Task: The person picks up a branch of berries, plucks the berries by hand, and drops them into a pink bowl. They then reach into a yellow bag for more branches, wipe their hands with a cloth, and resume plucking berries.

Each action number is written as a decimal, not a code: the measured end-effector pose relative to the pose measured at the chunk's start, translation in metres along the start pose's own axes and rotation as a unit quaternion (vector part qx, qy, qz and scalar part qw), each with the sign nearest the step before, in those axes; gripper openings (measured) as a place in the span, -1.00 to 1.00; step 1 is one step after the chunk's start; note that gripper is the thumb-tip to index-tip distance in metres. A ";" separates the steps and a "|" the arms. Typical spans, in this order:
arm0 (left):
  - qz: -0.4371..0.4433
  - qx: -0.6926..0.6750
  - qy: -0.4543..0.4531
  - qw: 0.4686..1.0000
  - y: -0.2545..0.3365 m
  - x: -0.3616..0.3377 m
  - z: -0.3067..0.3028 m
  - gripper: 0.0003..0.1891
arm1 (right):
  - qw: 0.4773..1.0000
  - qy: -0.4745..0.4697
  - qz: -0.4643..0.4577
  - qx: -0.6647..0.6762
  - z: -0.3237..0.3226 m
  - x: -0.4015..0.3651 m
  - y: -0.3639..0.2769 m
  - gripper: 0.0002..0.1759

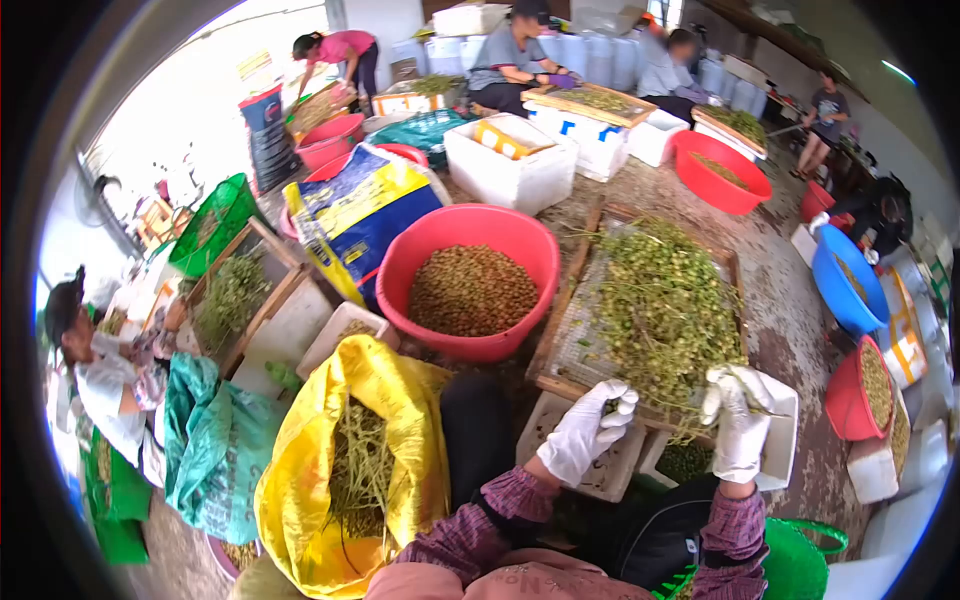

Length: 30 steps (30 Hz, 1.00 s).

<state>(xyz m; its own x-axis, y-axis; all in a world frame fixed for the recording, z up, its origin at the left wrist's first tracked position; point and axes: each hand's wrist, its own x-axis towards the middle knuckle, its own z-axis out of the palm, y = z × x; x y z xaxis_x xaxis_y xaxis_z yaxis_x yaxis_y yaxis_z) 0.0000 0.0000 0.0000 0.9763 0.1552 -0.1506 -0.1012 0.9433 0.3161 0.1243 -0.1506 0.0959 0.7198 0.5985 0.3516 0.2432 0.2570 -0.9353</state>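
My left hand (592, 430), in a white glove, hovers at the near edge of a wood-framed mesh screen (570, 335). Its fingers are curled together, with a bit of something dark green showing between them, too small to name. My right hand (738, 425), also gloved in white, is closed at the near right corner, and a thin plant stem (768, 411) pokes out of its fingers. A heap of green plant sprigs with small round pods (665, 300) covers most of the screen. Below the hands sit a white foam tray (600, 462) and a box holding dark green pods (685, 460).
A red tub of brownish pods (470, 290) stands ahead, left of the screen. A yellow sack of stripped stems (355, 470) leans at my left knee. A green basket (800, 560) is at lower right. Several other people work around with screens, tubs and foam boxes.
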 end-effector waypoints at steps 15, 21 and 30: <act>0.014 -0.084 -0.063 0.994 -0.026 -0.031 -0.065 -0.81 | 0.616 -0.508 -0.437 -0.413 0.372 -0.188 0.008 -0.79; 0.012 -0.301 -0.021 0.953 -0.007 -0.043 -0.075 -0.57 | 0.643 -0.518 -0.420 -0.376 0.372 -0.184 0.008 -0.79; 0.033 -0.107 -0.036 0.993 -0.013 -0.014 -0.031 -0.59 | 0.854 -0.396 -0.330 -0.074 0.314 -0.139 -0.039 -0.85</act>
<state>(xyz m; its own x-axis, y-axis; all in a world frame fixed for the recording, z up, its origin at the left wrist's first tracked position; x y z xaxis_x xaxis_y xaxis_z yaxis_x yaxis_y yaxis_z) -0.0181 -0.0051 -0.0315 0.9765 0.2046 -0.0671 -0.1962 0.9738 0.1146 -0.1893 -0.0058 0.0961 -0.2558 0.7011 0.6656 0.5471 0.6726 -0.4983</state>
